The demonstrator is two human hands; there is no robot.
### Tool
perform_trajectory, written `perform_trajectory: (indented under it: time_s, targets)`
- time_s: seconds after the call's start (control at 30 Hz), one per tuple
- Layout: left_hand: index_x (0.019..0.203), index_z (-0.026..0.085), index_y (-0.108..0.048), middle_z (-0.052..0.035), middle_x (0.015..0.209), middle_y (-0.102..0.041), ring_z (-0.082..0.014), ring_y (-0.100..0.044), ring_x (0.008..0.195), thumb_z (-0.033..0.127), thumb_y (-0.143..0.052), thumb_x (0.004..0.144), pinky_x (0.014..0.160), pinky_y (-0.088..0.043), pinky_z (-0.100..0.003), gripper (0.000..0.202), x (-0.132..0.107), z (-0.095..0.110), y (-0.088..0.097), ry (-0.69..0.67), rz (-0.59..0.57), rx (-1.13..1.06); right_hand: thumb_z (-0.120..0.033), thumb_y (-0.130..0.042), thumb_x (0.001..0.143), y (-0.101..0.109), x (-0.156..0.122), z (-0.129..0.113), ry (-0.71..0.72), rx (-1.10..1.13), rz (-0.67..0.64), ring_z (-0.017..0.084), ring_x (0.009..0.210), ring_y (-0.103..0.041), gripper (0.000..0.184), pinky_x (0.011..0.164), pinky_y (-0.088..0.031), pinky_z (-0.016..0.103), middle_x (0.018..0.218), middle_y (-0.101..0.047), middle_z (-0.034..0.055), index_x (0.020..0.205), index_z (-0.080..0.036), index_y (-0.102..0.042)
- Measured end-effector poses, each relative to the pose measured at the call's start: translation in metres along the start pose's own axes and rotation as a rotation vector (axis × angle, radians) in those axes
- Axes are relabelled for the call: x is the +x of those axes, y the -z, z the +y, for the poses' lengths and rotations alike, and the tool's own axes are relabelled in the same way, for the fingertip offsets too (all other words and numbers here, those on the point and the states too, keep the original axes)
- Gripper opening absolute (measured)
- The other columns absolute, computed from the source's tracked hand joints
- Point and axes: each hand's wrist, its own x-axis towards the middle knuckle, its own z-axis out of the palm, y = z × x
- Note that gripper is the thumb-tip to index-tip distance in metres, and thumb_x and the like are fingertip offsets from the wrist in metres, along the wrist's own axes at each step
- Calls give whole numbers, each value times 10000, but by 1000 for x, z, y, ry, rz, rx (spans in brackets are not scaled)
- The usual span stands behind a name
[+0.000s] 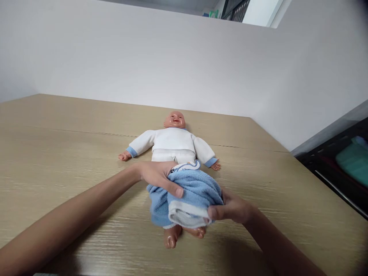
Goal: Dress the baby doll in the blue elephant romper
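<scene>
On the wooden table [71, 145], a doll [173, 138] lies face up, head [175, 120] far and feet [171, 237] near. The left hand [158, 175] clasps the blue trousers [199, 186] on its lower half; the right hand [231, 207] grips their white cuff [189, 207].

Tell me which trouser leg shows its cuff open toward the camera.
The blue trouser leg on the right, its white cuff gripped by the right hand; the other leg, to its left, shows only a sliver of white below.
</scene>
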Motion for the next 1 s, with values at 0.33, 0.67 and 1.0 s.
perform_trajectory:
  time_s: [0.33,0.67,1.0]
  targets:
    - [1572,180,-578,-81,1567,-632,-298,-529,1521,268,-977,784,1299,-389,-357,887,5,17,-2,-143,-115,-81,-578,-906,812,-1,1,-6,86,-101,107,196,866,-668,478,836,-544,308,915,-719,27,1061,-202,-750]
    - [1463,183,-592,-100,1513,-654,-323,-578,1442,362,-932,783,1268,-422,-417,781,4,28,-14,-87,139,37,-379,-756,929,-17,11,-12,245,-429,749,282,1196,-691,427,1063,-539,363,1290,-769,64,1324,-220,-737]
    - [1153,198,-639,-3,1005,-717,-226,-681,937,316,-771,772,779,-533,-287,420,3,48,-33,202,158,399,-605,-803,883,-137,-24,49,-83,-114,1020,365,1295,-687,726,1097,-572,404,1380,-754,123,1489,-238,-641]
